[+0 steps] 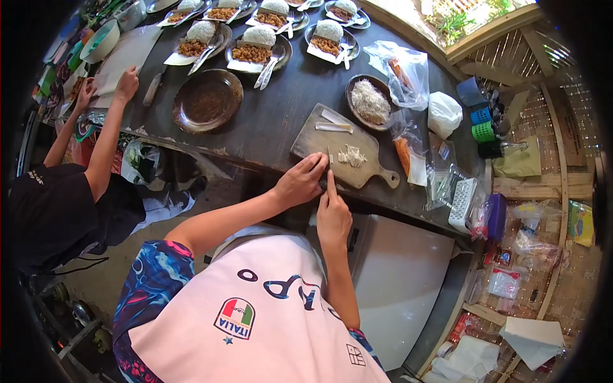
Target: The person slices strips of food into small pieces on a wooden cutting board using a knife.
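Note:
On a wooden cutting board (309, 135) at the table's front edge, both my hands work close together. My right hand (334, 217) is closed round a small knife (329, 153), its index finger stretched along the back; the handle is mostly hidden. The fingers of my left hand (301, 182) are bent together beside the blade, pressing on a pale piece that is largely covered. Thin pale slivers (352, 155) lie just right of the knife. Farther up the board rest white strips (333, 127). A bowl of whitish shreds (370, 102) stands beyond the board.
Several plates with rice and brown food (252, 53) line the far side. A bare brown plate (207, 102) and a knife (152, 90) lie leftward. Plastic bags (408, 73) and a white basket (463, 204) are at right. A co-worker's hands (126, 86) are at the left.

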{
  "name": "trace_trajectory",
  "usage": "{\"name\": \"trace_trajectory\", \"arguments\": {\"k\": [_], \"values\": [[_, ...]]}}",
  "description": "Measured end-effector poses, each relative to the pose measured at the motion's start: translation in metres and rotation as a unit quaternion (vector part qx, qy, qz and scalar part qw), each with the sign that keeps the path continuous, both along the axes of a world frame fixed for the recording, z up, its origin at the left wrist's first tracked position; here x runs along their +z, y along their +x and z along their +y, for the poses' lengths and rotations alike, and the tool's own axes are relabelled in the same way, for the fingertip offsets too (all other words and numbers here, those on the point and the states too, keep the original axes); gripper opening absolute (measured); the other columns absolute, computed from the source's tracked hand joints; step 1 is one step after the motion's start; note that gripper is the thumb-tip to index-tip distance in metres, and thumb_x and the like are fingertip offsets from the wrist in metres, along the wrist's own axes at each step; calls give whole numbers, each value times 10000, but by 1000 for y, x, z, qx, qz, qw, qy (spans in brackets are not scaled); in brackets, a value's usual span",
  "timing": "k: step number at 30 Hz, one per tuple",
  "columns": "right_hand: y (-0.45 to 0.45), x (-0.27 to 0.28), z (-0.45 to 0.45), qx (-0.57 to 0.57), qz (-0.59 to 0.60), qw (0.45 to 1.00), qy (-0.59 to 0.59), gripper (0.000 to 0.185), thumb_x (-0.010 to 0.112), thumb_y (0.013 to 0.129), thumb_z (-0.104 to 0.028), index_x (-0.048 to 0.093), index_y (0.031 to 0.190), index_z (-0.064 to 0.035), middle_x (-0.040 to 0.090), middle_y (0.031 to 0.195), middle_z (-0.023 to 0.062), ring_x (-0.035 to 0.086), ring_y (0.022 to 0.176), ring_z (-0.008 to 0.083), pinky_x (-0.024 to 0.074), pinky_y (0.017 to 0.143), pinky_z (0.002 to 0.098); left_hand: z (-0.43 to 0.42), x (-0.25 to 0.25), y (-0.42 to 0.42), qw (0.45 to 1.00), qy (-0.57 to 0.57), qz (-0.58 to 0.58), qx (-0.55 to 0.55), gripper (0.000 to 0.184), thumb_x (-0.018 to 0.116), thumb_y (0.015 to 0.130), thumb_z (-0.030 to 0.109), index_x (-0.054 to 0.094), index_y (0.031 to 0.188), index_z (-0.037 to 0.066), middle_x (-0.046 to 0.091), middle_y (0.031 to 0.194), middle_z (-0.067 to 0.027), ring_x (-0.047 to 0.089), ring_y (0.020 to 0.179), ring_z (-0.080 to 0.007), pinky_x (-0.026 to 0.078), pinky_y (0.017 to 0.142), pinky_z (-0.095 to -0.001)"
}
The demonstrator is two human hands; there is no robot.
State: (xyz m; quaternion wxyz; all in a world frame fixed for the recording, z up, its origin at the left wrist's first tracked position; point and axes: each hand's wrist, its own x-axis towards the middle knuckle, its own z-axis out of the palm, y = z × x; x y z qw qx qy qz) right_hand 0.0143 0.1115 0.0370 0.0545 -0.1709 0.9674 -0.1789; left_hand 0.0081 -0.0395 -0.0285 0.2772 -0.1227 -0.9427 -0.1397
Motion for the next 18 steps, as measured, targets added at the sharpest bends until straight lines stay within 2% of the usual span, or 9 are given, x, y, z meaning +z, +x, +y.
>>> {"name": "trace_trajectory", "arguments": {"k": [12, 18], "values": [[7, -2, 2, -7, -10, 1000, 9, 607, 558, 1046, -226, 394, 1622, -323, 698, 854, 162, 723, 765, 391, 587, 707, 538, 1, -2, 0, 1000, 20, 12, 6, 614, 662, 760, 116, 576, 1306, -150, 544, 1408, -212, 504, 1366, -349, 410, 1204, -400], [-9, -4, -4, 4, -3, 1000, -25, 593, 549, 1045, -224, 411, 1615, -307, 714, 880, 171, 723, 772, 393, 592, 723, 538, 4, -2, 2, 1000, 26, 12, 5, 612, 668, 764, 131, 579, 1299, -153, 541, 1419, -216, 502, 1370, -351, 418, 1198, -400]]}}
